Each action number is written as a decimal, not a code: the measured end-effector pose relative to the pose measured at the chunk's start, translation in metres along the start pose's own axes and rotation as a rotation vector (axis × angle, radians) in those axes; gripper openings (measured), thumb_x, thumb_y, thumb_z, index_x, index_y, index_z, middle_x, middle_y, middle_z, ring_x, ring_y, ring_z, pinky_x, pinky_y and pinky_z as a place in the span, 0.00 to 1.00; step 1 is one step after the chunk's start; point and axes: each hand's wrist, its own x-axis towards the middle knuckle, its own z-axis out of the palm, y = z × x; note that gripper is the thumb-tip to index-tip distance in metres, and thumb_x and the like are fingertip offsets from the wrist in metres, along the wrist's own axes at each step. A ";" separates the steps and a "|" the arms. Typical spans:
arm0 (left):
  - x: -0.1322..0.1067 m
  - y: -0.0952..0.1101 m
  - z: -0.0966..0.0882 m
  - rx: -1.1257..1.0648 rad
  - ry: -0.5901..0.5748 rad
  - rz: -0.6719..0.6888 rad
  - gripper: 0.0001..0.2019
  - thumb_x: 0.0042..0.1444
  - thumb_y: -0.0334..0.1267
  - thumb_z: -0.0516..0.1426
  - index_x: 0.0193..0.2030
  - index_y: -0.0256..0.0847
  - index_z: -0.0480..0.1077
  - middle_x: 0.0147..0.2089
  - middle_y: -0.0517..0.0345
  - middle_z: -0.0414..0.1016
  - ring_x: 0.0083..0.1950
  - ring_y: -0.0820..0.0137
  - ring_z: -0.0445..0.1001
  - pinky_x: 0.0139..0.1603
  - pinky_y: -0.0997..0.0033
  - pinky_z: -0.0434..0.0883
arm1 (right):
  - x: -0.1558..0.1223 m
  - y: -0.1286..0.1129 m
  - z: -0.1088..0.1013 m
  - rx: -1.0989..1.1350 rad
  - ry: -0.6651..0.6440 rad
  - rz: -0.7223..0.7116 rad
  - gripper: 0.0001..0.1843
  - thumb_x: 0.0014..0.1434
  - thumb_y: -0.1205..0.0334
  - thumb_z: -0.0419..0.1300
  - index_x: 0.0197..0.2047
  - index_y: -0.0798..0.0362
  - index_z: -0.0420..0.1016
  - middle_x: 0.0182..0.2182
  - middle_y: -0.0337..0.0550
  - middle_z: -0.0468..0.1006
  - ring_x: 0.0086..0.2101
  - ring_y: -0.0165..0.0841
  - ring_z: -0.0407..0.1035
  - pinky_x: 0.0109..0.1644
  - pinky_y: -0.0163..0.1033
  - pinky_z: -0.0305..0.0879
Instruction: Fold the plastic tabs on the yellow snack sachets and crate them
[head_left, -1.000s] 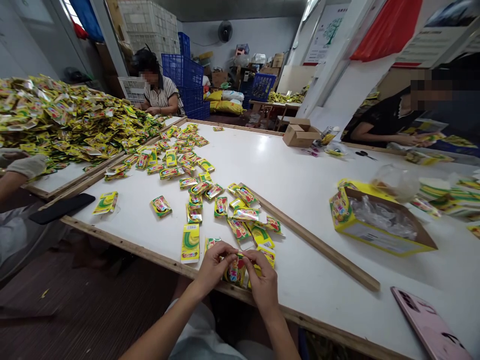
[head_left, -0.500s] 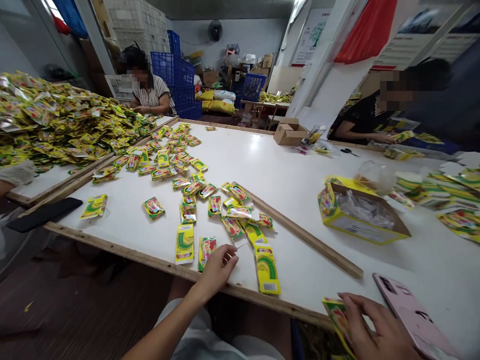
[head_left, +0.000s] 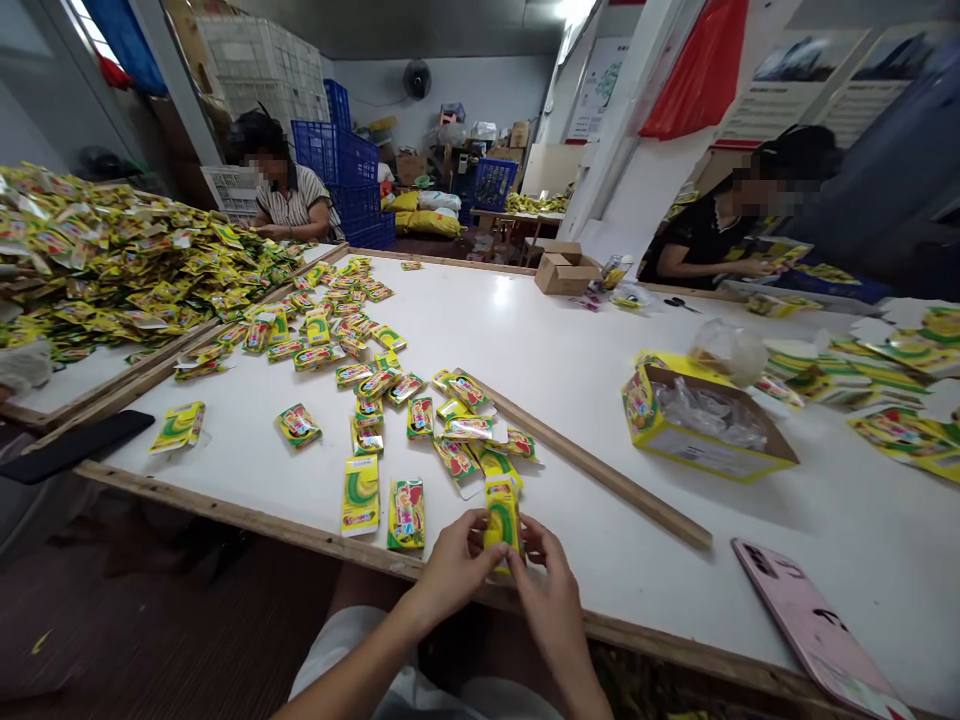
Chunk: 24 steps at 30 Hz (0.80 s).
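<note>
A small yellow box [head_left: 502, 512] with a green swirl is held upright at the table's near edge. My left hand [head_left: 456, 560] grips its left side, and my right hand [head_left: 553, 580] closes on its right side. Both thumbs meet low on the box's near face. To the left on the tabletop lie a colourful green-and-yellow box [head_left: 406, 514] and a taller yellow box [head_left: 361, 495]. Just beyond my hands is a loose cluster of similar boxes [head_left: 459, 460].
A wooden strip [head_left: 585, 458] runs diagonally across the white table [head_left: 555, 340]. On the right are an open carton [head_left: 712, 450] of clear plastic bags and a pink phone [head_left: 817, 620]. A big heap of packets [head_left: 135, 260] is at left. Two people [head_left: 296, 200] sit beyond.
My right hand has moved left from the table's right front edge, and the packet it held there is out of sight. My left hand has moved right. Both now hold a yellow box.
</note>
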 end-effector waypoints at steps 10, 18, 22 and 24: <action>0.002 0.002 -0.015 -0.391 -0.103 -0.027 0.25 0.51 0.49 0.62 0.51 0.40 0.64 0.45 0.51 0.76 0.39 0.63 0.77 0.42 0.62 0.73 | -0.003 0.001 0.005 0.215 0.025 0.123 0.20 0.56 0.51 0.61 0.50 0.51 0.71 0.47 0.51 0.76 0.45 0.41 0.72 0.46 0.46 0.70; -0.001 0.002 -0.019 -0.312 -0.008 0.092 0.24 0.60 0.45 0.56 0.60 0.46 0.52 0.51 0.50 0.72 0.48 0.64 0.74 0.49 0.64 0.70 | 0.018 -0.007 0.020 0.366 0.024 0.058 0.18 0.53 0.54 0.65 0.45 0.50 0.69 0.38 0.45 0.77 0.38 0.36 0.73 0.42 0.40 0.72; -0.002 -0.001 -0.022 -0.268 0.018 0.094 0.19 0.60 0.40 0.56 0.56 0.47 0.56 0.48 0.52 0.72 0.44 0.67 0.75 0.44 0.68 0.70 | 0.021 0.001 0.018 0.301 -0.026 0.026 0.16 0.55 0.52 0.63 0.45 0.51 0.71 0.39 0.46 0.77 0.38 0.37 0.73 0.42 0.41 0.71; 0.000 0.000 -0.026 -0.217 -0.021 0.085 0.18 0.59 0.37 0.56 0.55 0.46 0.60 0.44 0.54 0.73 0.41 0.68 0.74 0.41 0.70 0.70 | 0.021 0.004 0.016 0.269 -0.090 0.031 0.16 0.56 0.51 0.62 0.44 0.52 0.74 0.39 0.47 0.78 0.39 0.38 0.73 0.43 0.42 0.71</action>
